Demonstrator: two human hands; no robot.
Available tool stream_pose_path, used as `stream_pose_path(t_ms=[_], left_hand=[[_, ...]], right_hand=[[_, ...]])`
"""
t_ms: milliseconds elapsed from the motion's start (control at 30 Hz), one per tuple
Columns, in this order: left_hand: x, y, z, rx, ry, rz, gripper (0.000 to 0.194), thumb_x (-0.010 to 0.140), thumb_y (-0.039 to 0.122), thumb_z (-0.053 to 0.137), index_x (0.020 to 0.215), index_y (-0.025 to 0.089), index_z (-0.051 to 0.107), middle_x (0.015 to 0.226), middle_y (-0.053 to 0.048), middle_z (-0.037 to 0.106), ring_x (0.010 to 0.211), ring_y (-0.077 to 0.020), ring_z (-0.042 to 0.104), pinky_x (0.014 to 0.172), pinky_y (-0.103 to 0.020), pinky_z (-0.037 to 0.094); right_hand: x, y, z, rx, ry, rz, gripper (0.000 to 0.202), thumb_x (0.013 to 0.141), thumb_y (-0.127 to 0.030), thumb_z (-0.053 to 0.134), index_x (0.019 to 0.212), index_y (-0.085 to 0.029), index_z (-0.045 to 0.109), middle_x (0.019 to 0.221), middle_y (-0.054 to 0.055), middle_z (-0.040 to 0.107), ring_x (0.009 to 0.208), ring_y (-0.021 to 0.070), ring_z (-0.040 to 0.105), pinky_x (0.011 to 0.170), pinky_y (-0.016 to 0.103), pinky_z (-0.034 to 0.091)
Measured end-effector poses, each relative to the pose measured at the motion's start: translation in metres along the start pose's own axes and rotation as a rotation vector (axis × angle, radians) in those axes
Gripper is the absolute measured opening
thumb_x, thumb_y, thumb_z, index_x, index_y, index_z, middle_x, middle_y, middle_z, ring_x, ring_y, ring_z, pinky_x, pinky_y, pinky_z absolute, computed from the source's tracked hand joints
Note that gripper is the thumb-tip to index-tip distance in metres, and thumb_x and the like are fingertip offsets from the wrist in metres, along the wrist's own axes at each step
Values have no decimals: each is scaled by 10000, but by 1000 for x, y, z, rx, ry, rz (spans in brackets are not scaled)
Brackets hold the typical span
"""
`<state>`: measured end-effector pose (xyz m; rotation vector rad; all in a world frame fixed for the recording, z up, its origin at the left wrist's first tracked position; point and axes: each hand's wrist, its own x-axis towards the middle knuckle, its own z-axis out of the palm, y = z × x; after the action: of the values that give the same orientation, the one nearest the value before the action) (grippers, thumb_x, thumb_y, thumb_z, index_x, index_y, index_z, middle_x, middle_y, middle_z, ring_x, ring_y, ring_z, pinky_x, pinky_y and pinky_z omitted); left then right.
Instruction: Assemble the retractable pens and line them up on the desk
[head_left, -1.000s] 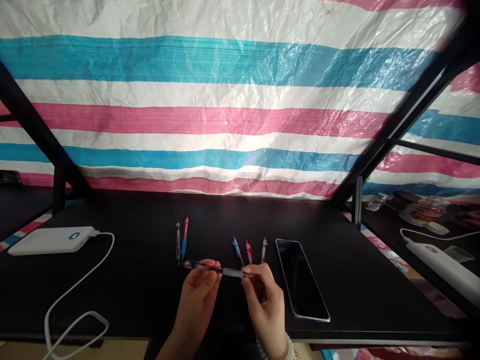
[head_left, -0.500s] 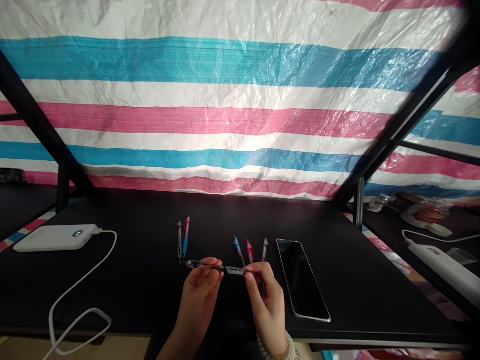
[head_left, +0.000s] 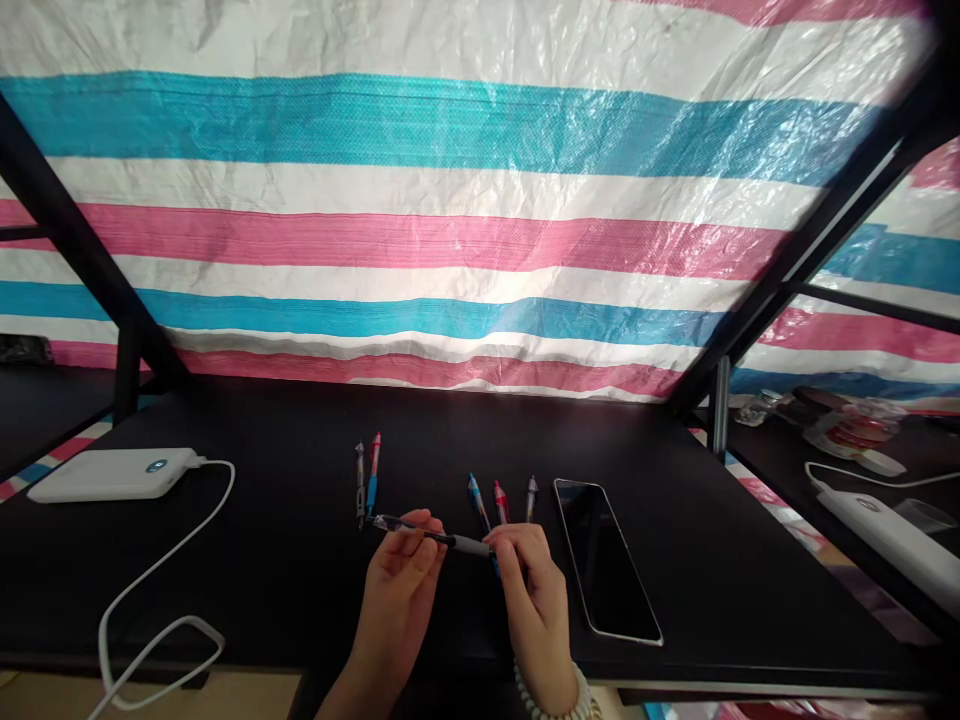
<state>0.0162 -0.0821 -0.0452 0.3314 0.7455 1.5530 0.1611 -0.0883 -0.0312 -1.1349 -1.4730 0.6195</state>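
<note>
Over the front part of the black table, a pen (head_left: pixel 471 546) with a grey grip lies roughly level between my two hands. My left hand (head_left: pixel 401 588) is closed around its clear barrel, thumb and fingers pinching it. At the other end, the thumb and fingertips of my right hand (head_left: pixel 534 595) pinch the tip of the grey grip. Just beyond the right hand lie a blue pen (head_left: pixel 478 500), a red pen (head_left: pixel 501 502) and a grey pen (head_left: pixel 532 498), their lower ends partly hidden. Beyond my left hand are a grey-black pen (head_left: pixel 360 482) and a red-and-blue pen (head_left: pixel 373 474).
A smartphone (head_left: pixel 609 562) lies to the right of my right hand. On the left a white power bank (head_left: pixel 112 476) has a white cable (head_left: pixel 163 560) looping toward the front edge. Black frame bars (head_left: pixel 787 270) slope up on both sides, before a striped sheet (head_left: pixel 450 240).
The pen has turned about its length: the slot seen in the grey grip has given way to a plain side. Its right end dips slightly lower. Both hands stay nearly in place.
</note>
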Motion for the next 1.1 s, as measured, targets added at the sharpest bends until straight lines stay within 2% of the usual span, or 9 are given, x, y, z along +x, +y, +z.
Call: stream_pose_path(t_ms=[67, 167, 233, 400, 567, 700, 767, 967, 1100], left_hand=[[1, 0, 0, -8, -13, 5, 295, 658, 197, 852, 930, 207, 737, 884, -14, 730, 887, -129, 673, 864, -238, 520], [1, 0, 0, -13, -27, 13, 294, 665, 189, 849, 933, 204, 730, 889, -17, 726, 879, -126, 672, 862, -240, 522], [1, -1, 0, -26, -20, 20, 290, 657, 185, 854, 917, 205, 727, 882, -12, 723, 882, -121, 670, 859, -231, 523], [1, -2, 1, -50, -21, 33, 263, 675, 168, 842, 904, 210, 717, 879, -1, 706, 908, -119, 663, 880, -233, 524], [1, -1, 2, -66, -35, 47, 244, 683, 160, 838, 886, 208, 711, 862, 6, 689, 897, -106, 651, 865, -216, 530], [1, -1, 1, -92, -20, 38, 243, 679, 160, 842, 881, 198, 711, 877, 1, 674, 916, -108, 644, 887, -226, 527], [1, -2, 1, -99, -5, 35, 260, 663, 164, 853, 878, 196, 710, 892, -2, 667, 911, -111, 643, 875, -229, 533], [2, -2, 2, -106, 9, 52, 218, 679, 175, 839, 850, 195, 705, 909, -7, 637, 897, -113, 624, 854, -247, 540], [3, -3, 1, -130, 29, 65, 215, 676, 176, 838, 843, 197, 705, 924, -5, 626, 889, -112, 614, 861, -261, 536]], right_hand=[[0, 1, 0, -16, -1, -16, 242, 981, -288, 483, 773, -213, 581, 842, 54, 605, 843, 216, 566, 749, 342, 473], [0, 2, 0, -20, 5, -13, 105, 960, -283, 525, 925, -220, 602, 905, 53, 604, 860, 215, 571, 756, 346, 474], [0, 2, 0, -24, 0, -5, 103, 958, -287, 525, 981, -224, 603, 938, 54, 608, 884, 218, 573, 781, 354, 471], [1, 2, 1, -40, -18, -17, 223, 975, -279, 496, 774, -215, 571, 851, 42, 601, 864, 217, 550, 777, 354, 453], [-2, 2, 0, -10, -15, -7, 93, 961, -283, 524, 953, -225, 596, 928, 48, 598, 900, 222, 553, 798, 361, 455], [-1, 2, 1, -35, -33, -12, 228, 991, -269, 468, 808, -218, 593, 845, 41, 599, 859, 218, 539, 769, 353, 447], [0, 4, 2, -50, -31, -30, 230, 981, -266, 496, 774, -216, 582, 826, 39, 598, 844, 217, 535, 756, 350, 450], [-1, 7, 1, -70, -17, -73, 15, 915, -233, 604, 915, -231, 619, 915, 41, 629, 910, 228, 563, 797, 359, 477], [0, 8, 2, -107, -10, -79, 68, 882, -184, 623, 928, -233, 620, 904, 37, 630, 890, 230, 572, 772, 351, 485]])
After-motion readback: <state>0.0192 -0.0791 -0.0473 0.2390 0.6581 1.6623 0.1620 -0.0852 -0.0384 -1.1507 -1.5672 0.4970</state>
